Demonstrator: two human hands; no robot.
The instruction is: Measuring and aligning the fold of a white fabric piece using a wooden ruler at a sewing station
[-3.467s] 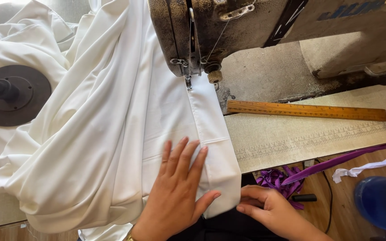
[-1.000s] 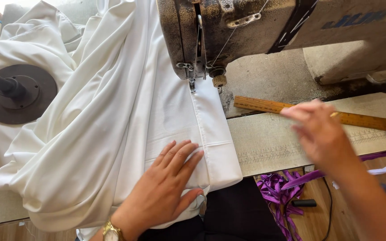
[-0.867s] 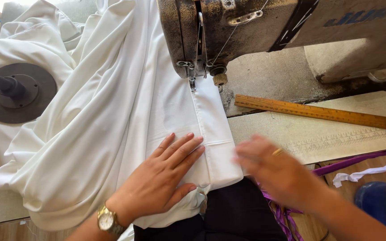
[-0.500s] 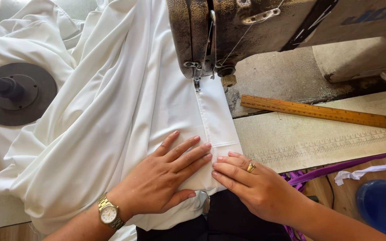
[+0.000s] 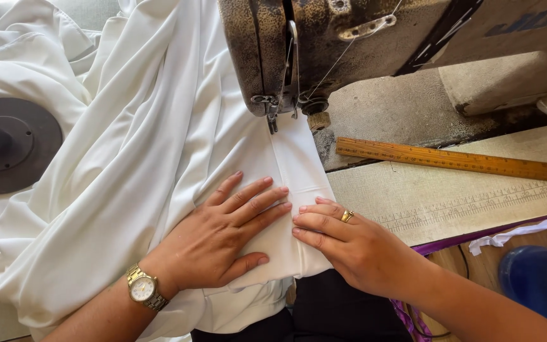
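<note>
Change: since half a second ago the right hand (image 5: 356, 244) has been slid a little closer to the left hand (image 5: 223, 237), so that the fingertips of both are now almost met over the folded edge; the cloth has been kept in much the same place.
Left hand: laid flat, palm down, on the white cloth (image 5: 128, 190), fingers (image 5: 254, 202) spread wide and pointed to the right, thumb tucked low against the fabric. Nothing is gripped; the cloth is only pressed down.
Right hand: laid flat on the right edge of the folded strip, fingers (image 5: 318, 221) kept close together and pointed left, a ring (image 5: 347, 216) seen on one of them. Nothing is pinched or held.
Cloth: spread under both palms at the near edge of the table, its folded strip run straight up from the fingertips to the needle area (image 5: 273, 117), where it is passed under the sewing machine (image 5: 324, 44). The rest is heaped in loose folds to the left.
Watch: a gold-coloured wristwatch (image 5: 144, 288) is worn on the left wrist.
Ruler: a wooden ruler (image 5: 451, 159) is laid on the table to the right of the machine, well apart from both hands.
Disc: a dark round disc (image 5: 7, 145) is partly covered by cloth at the far left.
</note>
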